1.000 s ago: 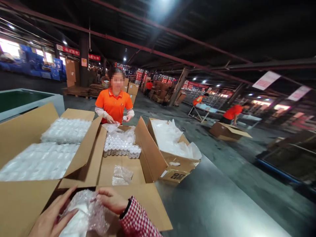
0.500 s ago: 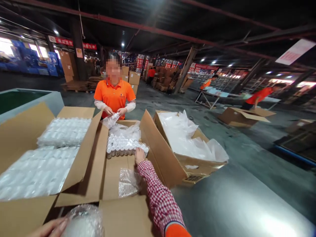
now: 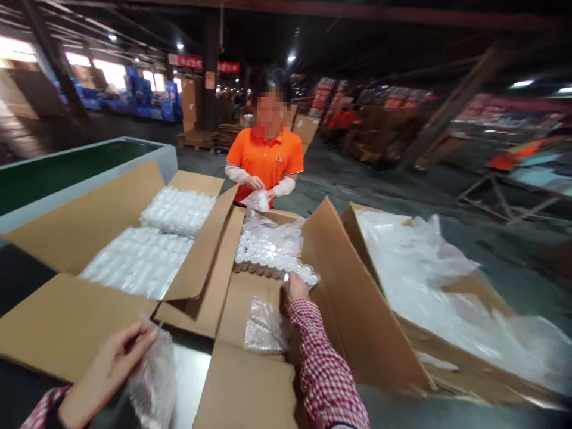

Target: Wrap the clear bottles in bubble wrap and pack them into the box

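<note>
My left hand (image 3: 111, 363) pinches the top of a clear bubble-wrap bag (image 3: 154, 378), which hangs from my fingers over the near flaps. With my right arm stretched forward, my right hand (image 3: 295, 288) is closed at the near edge of a block of small white-capped bottles (image 3: 268, 256). Its fingers appear to grip one bottle at the right end of the front row, though they partly hide it. These bottles stand packed in the open middle cardboard box (image 3: 243, 289). Closer to me in that box lies a flat piece of bubble wrap (image 3: 264, 328).
On the left, an open carton (image 3: 80, 229) holds wrapped white packs (image 3: 138, 262) in rows. A carton lined with white plastic (image 3: 411, 274) stands at the right. Across the boxes, a person in an orange shirt (image 3: 266, 158) handles a clear bag. A green conveyor (image 3: 84, 167) runs behind.
My view has swung left. My left hand has come further into view with the bubble-wrap bag, now hanging down. My right hand stays at the front row of bottles.
</note>
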`<state>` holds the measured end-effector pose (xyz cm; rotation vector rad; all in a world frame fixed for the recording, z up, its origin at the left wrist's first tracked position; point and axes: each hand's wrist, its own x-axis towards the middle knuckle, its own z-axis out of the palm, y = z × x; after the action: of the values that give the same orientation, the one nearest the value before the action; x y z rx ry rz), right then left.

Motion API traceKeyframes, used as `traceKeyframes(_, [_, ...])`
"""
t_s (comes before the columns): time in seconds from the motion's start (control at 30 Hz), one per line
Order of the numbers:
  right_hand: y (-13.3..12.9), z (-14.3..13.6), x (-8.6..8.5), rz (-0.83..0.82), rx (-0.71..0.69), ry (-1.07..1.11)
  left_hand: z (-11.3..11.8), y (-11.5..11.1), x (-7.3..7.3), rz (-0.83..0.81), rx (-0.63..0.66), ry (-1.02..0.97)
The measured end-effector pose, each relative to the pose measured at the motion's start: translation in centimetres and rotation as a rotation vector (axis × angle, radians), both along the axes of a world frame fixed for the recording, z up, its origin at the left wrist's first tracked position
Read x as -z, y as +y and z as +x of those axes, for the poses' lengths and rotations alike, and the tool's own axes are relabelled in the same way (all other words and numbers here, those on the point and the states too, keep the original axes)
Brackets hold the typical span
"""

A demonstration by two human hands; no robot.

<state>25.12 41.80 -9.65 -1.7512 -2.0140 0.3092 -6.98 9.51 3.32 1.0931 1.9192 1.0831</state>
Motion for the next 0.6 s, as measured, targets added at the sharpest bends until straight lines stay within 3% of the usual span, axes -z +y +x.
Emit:
traceKeyframes(0.1, [-2.7, -1.8, -2.2, 0.052, -0.016, 0.1, 0.0, -0.2, -0.5, 0.0, 0.061, 0.02])
traceKeyframes(0.2, [-8.9, -3.9, -6.2, 0.144, -0.115, 0.294, -0.1, -0.3, 0.2, -0.007, 0.078, 0.006])
traceKeyframes(0.3, [-17.5, -6.3, -10.8, 0.255, -0.414, 0.819, 0.3, -0.3, 1.2, 0.024, 0.052, 0.016])
traceKeyframes(0.4, [-24.9, -8.4, -14.0, 0.237, -0.717, 0.867, 1.0, -0.3, 1.5, 0.061, 0.053, 0.011])
traceKeyframes(0.5, [-29.0, -9.4, -14.8, 0.158, -0.885, 0.696, 2.0, -0.9, 0.8, 0.101, 0.095, -0.021])
traceKeyframes(0.6, [-30.5, -10.0, -13.1, -0.021, -1.002, 0.512, 3.3, -2.0, -0.2, 0.12, 0.159, -0.085])
